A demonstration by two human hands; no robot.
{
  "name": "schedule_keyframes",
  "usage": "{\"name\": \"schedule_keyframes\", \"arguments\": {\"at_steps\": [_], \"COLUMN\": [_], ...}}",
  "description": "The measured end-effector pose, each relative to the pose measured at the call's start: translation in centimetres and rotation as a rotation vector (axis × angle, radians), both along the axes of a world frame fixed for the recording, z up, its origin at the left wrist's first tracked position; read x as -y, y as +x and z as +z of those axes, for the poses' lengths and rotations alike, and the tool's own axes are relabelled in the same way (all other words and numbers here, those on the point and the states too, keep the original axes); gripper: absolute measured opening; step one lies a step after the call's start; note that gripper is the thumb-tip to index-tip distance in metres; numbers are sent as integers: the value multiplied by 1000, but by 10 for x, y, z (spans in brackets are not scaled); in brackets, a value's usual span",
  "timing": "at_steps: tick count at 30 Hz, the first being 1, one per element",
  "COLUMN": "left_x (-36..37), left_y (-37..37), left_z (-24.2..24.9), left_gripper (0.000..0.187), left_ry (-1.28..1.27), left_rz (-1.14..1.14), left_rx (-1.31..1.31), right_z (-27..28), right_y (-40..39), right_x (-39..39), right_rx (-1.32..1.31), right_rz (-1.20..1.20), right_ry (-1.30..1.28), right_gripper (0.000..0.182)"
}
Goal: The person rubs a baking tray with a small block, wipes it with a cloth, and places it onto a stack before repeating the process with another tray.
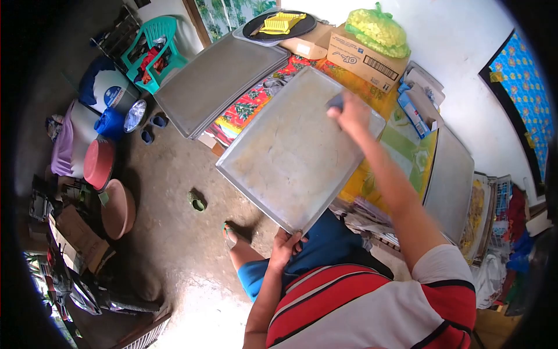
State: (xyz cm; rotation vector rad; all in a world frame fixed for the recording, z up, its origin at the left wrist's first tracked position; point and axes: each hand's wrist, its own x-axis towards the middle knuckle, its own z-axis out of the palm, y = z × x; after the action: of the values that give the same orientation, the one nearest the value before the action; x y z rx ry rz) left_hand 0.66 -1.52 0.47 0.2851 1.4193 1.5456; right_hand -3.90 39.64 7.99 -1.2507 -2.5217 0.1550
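Observation:
A large metal baking tray (290,154) with a low raised rim lies tilted across my lap and the table edge. Brownish stains and scuffs mark its grey surface. My left hand (283,249) is closed on the tray's near corner, fingers wrapped round the rim. Over the far right part of the tray, my right hand (353,115) is slightly blurred and closed round a small dark pad (335,102). What the pad is made of cannot be made out. Beyond the tray on the left, a stack of similar trays (224,78) rests on the table.
A cardboard box (363,61) bears a yellow bag (378,34). Beside it, a yellow slotted dish (282,24) sits on a round black tray (254,29). Another flat tray (447,180) stands at right. Basins (118,209), a green chair (165,29) and a slipper (197,200) are at left.

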Motion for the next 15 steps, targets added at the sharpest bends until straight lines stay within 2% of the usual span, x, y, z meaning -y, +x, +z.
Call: {"name": "schedule_keyframes", "arguments": {"at_steps": [2, 5, 8, 11, 12, 14, 15], "left_x": [0, 0, -1, -1, 0, -1, -1], "left_y": [1, 0, -2, 0, -1, -2, -1], "left_z": [-1, -7, -6, -1, -2, -4, -5], "left_gripper": [24, 23, 23, 24, 24, 24, 24], "left_ry": [18, 38, 15, 14, 13, 13, 11], "left_rz": [4, -17, -25, -10, -17, -26, -26], "left_rx": [-5, -15, -13, -1, 9, 28, 36], "right_z": [-3, 10, -7, -12, 7, 13, 12], "right_y": [5, -11, -14, -31, -45, -62, -75], "right_x": [-55, -25, 62, 40, 12, -47, -59], "right_rx": [-163, -11, 128, 94, 114, -12, -18], "right_rz": [-245, -102, 355, 305, 151, -82, -104], "right_ry": [-22, -63, 36, 60, 1, -53, -72], "right_gripper": [65, 69, 76, 74, 72, 72, 72]}}
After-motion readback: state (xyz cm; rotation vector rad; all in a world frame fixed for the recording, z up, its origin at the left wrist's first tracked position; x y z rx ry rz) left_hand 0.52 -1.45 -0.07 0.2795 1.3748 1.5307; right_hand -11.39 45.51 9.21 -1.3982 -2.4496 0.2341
